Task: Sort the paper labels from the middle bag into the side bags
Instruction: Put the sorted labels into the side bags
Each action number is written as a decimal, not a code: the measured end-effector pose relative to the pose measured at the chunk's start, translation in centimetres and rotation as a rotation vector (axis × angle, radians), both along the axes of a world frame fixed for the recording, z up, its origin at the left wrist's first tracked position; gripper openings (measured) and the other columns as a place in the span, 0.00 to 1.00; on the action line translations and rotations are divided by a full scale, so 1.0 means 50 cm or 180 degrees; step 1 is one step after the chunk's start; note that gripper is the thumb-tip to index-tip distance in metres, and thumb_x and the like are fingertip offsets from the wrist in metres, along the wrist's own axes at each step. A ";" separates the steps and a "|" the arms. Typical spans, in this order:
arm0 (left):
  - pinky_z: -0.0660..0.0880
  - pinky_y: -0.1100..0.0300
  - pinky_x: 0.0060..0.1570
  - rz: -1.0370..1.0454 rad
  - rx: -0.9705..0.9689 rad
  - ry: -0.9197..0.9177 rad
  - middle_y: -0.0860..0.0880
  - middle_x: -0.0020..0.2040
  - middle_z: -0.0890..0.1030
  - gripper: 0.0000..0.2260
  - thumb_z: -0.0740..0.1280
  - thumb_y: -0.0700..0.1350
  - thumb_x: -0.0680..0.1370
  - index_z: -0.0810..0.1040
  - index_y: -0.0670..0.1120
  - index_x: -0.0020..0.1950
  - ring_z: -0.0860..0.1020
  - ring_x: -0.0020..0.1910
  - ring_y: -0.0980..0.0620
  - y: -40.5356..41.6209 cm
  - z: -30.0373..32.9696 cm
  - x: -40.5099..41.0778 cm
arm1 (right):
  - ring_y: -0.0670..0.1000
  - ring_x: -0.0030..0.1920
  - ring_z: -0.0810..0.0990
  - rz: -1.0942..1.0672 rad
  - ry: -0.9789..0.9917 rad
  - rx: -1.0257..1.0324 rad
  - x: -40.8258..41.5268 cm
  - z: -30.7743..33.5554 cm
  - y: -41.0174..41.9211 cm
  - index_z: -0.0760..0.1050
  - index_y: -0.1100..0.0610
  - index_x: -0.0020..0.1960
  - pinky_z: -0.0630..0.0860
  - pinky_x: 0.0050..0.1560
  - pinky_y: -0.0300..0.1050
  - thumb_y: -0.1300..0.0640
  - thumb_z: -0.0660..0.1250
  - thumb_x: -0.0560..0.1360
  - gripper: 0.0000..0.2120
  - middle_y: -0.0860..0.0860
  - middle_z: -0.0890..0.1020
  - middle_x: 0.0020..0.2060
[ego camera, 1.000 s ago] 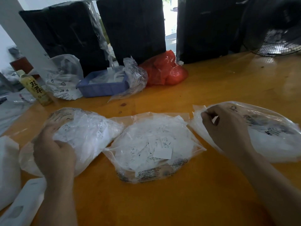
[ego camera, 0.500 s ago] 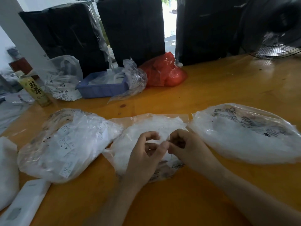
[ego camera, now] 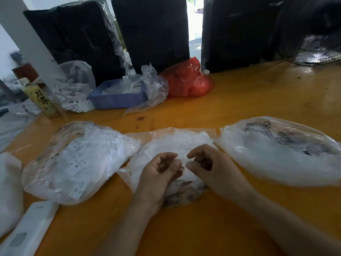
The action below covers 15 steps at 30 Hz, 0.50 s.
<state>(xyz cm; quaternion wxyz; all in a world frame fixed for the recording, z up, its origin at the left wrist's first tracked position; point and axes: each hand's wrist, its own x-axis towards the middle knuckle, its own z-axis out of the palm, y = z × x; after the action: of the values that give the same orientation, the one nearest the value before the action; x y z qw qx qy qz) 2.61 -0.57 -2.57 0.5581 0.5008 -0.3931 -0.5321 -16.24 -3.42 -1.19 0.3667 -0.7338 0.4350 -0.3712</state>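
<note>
Three clear plastic bags of white paper labels lie in a row on the orange table. Both my hands hover over the front of the middle bag (ego camera: 171, 143). My left hand (ego camera: 158, 174) is curled, palm turned inward, thumb close to its fingers. My right hand (ego camera: 212, 169) faces it a few centimetres away, its thumb tip at a white label (ego camera: 188, 175) on top of the pile. Whether either hand pinches a label is hidden by the fingers. The left bag (ego camera: 73, 161) is bulging and the right bag (ego camera: 276, 154) is puffed up.
At the back stand a blue tray (ego camera: 116, 100), a red bag (ego camera: 188, 80), a clear bag (ego camera: 73, 89) and a drink bottle (ego camera: 40, 98). Black wrapped bundles (ego camera: 151, 32) line the far edge, a fan (ego camera: 317, 52) at right. A white flat device (ego camera: 27, 231) and white bag (ego camera: 9, 191) lie at left.
A second ago each hand was at a side bag. Both came together over the middle bag, fingertips touching, and have now parted slightly.
</note>
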 end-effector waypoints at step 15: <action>0.83 0.58 0.53 0.0016 -0.0339 -0.0394 0.50 0.54 0.87 0.14 0.77 0.40 0.77 0.86 0.57 0.57 0.87 0.52 0.49 -0.004 -0.011 0.007 | 0.45 0.42 0.85 0.0299 -0.0618 0.0839 -0.005 0.003 -0.008 0.72 0.43 0.66 0.80 0.44 0.36 0.32 0.63 0.72 0.26 0.41 0.86 0.43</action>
<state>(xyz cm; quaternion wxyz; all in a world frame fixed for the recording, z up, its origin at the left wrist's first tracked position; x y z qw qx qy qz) 2.98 -0.77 -3.11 0.5599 0.5033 -0.4533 -0.4772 -16.48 -3.81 -1.04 0.5170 -0.6596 0.4077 -0.3625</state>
